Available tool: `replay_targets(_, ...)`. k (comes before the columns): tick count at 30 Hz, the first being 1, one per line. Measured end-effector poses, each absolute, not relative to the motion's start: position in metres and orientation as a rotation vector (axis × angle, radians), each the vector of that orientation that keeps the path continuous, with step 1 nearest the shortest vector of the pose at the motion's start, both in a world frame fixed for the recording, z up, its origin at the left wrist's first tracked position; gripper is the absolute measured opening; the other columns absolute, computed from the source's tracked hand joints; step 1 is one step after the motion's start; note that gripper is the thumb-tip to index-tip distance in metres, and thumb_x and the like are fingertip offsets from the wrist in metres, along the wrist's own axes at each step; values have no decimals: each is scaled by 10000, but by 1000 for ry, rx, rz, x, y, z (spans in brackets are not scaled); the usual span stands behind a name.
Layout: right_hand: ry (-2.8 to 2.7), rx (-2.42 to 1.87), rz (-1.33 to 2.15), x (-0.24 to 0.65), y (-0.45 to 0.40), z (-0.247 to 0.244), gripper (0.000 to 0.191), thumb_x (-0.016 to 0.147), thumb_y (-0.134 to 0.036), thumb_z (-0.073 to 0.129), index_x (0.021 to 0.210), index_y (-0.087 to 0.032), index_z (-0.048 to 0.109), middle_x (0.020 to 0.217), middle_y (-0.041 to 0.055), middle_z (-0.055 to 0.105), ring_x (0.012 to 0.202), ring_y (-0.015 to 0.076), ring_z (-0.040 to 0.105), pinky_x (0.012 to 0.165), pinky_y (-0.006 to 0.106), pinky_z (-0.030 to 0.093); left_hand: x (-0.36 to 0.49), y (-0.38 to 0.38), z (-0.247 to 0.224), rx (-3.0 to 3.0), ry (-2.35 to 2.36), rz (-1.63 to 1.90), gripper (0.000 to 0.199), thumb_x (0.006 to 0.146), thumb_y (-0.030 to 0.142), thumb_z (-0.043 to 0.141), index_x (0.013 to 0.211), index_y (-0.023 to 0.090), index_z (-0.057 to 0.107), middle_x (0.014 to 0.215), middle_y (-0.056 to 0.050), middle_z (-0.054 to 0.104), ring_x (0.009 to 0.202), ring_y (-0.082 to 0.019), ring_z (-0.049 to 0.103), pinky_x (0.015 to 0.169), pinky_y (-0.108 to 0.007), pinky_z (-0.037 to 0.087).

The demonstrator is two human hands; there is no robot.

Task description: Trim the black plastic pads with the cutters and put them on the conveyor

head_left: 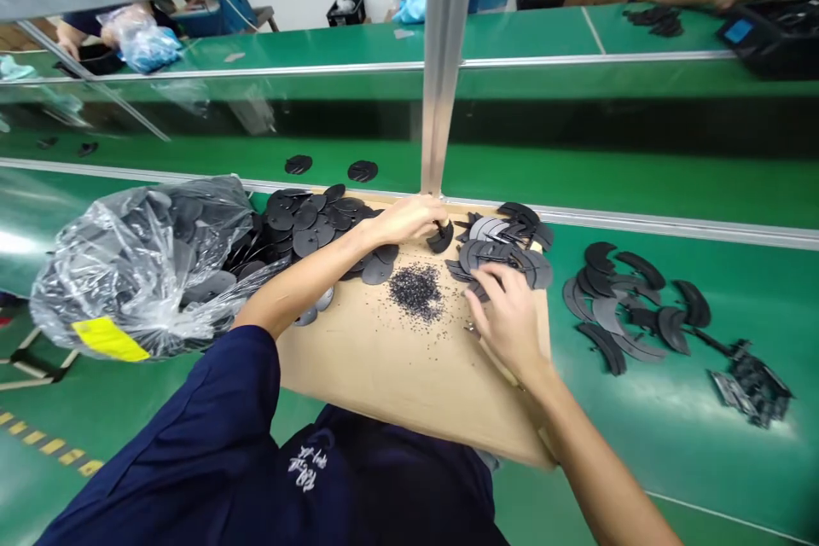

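My left hand is closed on a black curved plastic piece near the back edge of the cardboard sheet. My right hand reaches to the front of a pile of black and grey crescent-shaped plastic pieces. Its thumb and fingers are apart, and I see nothing held between them. Between the hands lies a heap of tiny black parts, scattered at its edges. Left of it, partly behind my left forearm, is a pile of flat black discs.
A clear plastic bag of black discs stands at left. More crescent pieces and a cluster of small black parts lie on the green table at right. A metal post rises behind the cardboard. Other people's hands work across the bench.
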State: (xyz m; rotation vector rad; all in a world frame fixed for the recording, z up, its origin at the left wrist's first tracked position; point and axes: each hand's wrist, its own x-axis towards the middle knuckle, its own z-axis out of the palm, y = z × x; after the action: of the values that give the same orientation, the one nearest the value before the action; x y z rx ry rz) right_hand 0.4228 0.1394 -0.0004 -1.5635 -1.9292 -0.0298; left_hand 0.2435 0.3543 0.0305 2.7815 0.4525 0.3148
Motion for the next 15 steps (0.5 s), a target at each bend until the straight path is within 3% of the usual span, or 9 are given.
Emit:
replay_targets(4, -1977, -1574, -54, 400, 205, 8, 498, 918, -263, 587, 1406, -174, 540, 1284, 191, 628, 1167, 366, 592, 940, 550, 531, 238, 346, 34, 2566, 624, 381, 119, 923, 203, 537, 913, 165, 649, 924, -82, 685, 876, -238, 623, 829, -354, 481)
replay_targets(8, -1916, -1658, 58, 391, 234, 6, 390, 969, -187, 408, 1292, -149, 623, 1087, 155, 725, 927, 294, 685, 776, 440, 570, 217, 342, 28, 2332, 779, 441, 173, 957, 210, 506, 1066, 145, 623, 987, -85, 709, 893, -212, 661, 824, -329, 510)
replay_targets(12, -1739, -1572, 172, 392, 221, 4, 294, 973, -262, 468, 1159, -173, 678, 1082, 120, 753, 913, 269, 708, 810, 407, 573, 182, 339, 21, 2475, 997, 324, 135, 891, 228, 621, 1000, 149, 625, 1059, -126, 699, 1050, -297, 616, 955, -438, 472)
replay_targets(15, -1626, -1545, 342, 390, 205, 6, 234, 941, -310, 550, 1062, -184, 706, 998, 82, 764, 846, 244, 709, 811, 377, 569, 170, 334, 16, 2614, 1095, 92, 345, 771, 261, 777, 1058, 151, 620, 1133, -156, 679, 1150, -372, 547, 996, -506, 433)
